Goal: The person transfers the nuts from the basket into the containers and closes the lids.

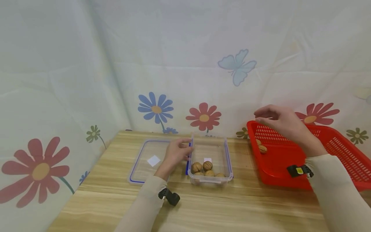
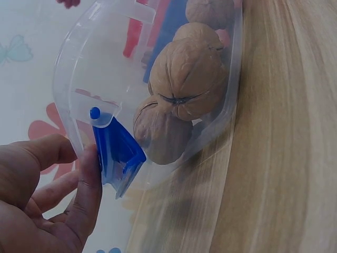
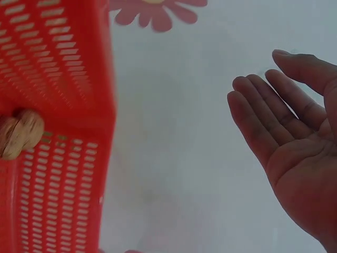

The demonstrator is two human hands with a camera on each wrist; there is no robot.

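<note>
My left hand point(image 1: 175, 153) is at the left side of a clear plastic food container point(image 1: 229, 161), its bent fingers and thumb holding the wall by a blue latch point(image 2: 117, 153). Several walnuts point(image 1: 207, 165) lie at the near end inside that container; the left wrist view shows them point(image 2: 187, 74) through the wall. Over the left rim of a red basket point(image 1: 285, 161), my right hand point(image 1: 279, 120) hovers empty. Its fingers are nearly straight with the palm visible in the right wrist view point(image 3: 295, 137). Walnuts point(image 1: 262, 149) lie against the basket's left wall.
A clear lid point(image 1: 140, 170) with a blue seal and a white paper square lies left of the container. Everything stands on a wood-grain table point(image 1: 208, 203). Directly behind it hangs a white flowered curtain point(image 1: 179, 74).
</note>
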